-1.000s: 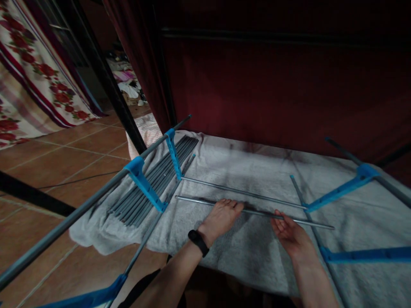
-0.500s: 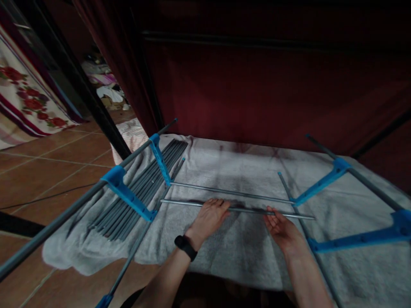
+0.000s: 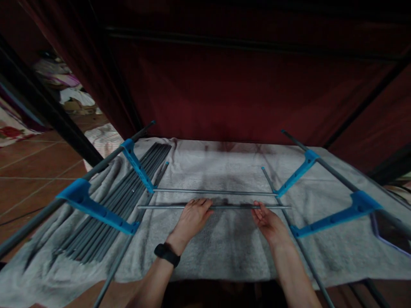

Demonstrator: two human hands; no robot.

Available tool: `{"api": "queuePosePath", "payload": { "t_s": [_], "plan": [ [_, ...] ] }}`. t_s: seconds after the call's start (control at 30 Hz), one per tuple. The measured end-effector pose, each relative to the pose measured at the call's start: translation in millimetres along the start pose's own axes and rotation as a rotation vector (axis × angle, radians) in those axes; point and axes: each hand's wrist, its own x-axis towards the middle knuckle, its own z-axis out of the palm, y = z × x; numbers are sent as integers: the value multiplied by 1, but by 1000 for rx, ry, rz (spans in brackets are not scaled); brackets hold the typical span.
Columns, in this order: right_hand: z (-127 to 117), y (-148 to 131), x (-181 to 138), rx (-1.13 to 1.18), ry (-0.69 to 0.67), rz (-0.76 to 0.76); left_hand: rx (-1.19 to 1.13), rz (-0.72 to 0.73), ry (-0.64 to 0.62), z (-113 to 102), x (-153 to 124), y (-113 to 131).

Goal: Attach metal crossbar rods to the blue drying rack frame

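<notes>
A thin grey metal rod (image 3: 231, 207) runs crosswise in front of me, its ends over the two lower side tubes of a frame. My left hand (image 3: 194, 216), with a black band at the wrist, is closed over the rod left of its middle. Palm partly up, my right hand (image 3: 266, 218) grips the rod nearer its right end with the fingertips. Just beyond lies another crossbar (image 3: 215, 192), which meets the frame at the far blue brackets. A near left blue bracket (image 3: 96, 207) and a near right blue bracket (image 3: 334, 220) link upper and lower side tubes.
Several loose grey tubes (image 3: 118, 205) lie side by side at the left on a grey blanket (image 3: 224, 252). Behind stands a dark red cloth panel (image 3: 231, 94). A dark pole (image 3: 48, 102) slants over the tiled floor (image 3: 48, 164). A flat purple-edged object (image 3: 390, 231) lies at the right.
The view has turned to the right, so the frame and hands appear further left. Both hands still hold the rod, which now looks nearly parallel to the crossbar beyond.
</notes>
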Motion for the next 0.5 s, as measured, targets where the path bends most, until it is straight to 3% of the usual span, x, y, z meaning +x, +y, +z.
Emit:
{"api": "queuePosePath", "payload": {
  "t_s": [0.5],
  "plan": [
    [14,-7,-11,-23,47,42,-2,-4,-26,4,0,-4]
  ]
}}
